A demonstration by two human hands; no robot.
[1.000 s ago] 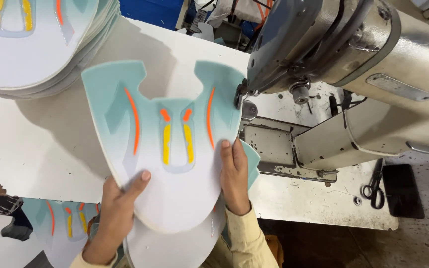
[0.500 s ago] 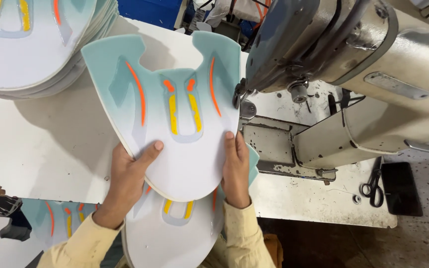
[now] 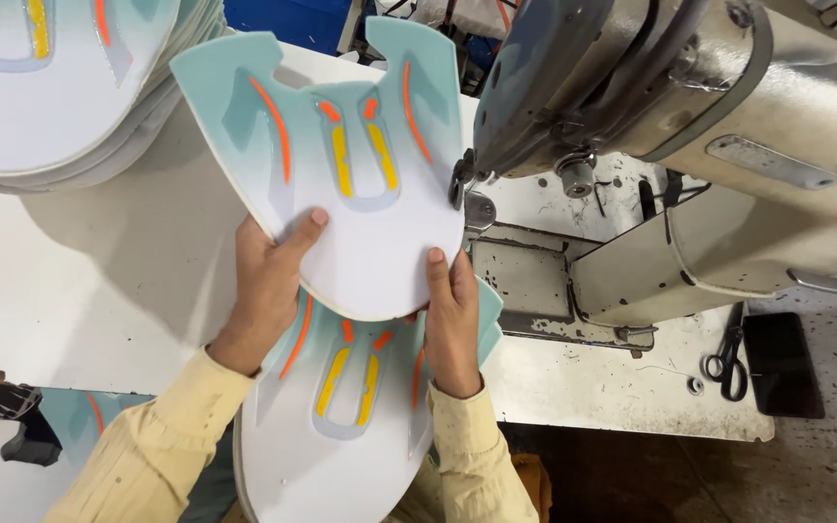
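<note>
Beside the sewing machine (image 3: pixel 670 145), on its left, both hands held one flat shoe-upper panel (image 3: pixel 341 184) up off the white table (image 3: pixel 99 281). The panel was white fading to teal, with orange and yellow stripes, its notched end pointing away from the person and its right edge just touching the machine head near the needle area.

Progress, as a judgement: the panel looked not yet seated under the presser foot, and no stitching was visible on it. A stack of like panels (image 3: pixel 60 87) sat at the far left of the machine, and another panel (image 3: pixel 341 416) lay below the lifted one, on the person's lap side. So loading looked under way, sewing not started.

Pose: the left hand (image 3: pixel 268 291) gripped the panel's lower left edge, thumb on top, fingers hidden underneath. The right hand (image 3: pixel 449 324) pinched the lower right edge, thumb on top, wrist close to the machine bed. Both sleeves were pale yellow and the forearms converged toward the body.

Scissors (image 3: pixel 728 363) lay on the table to the right of the machine base, well clear of both hands.
</note>
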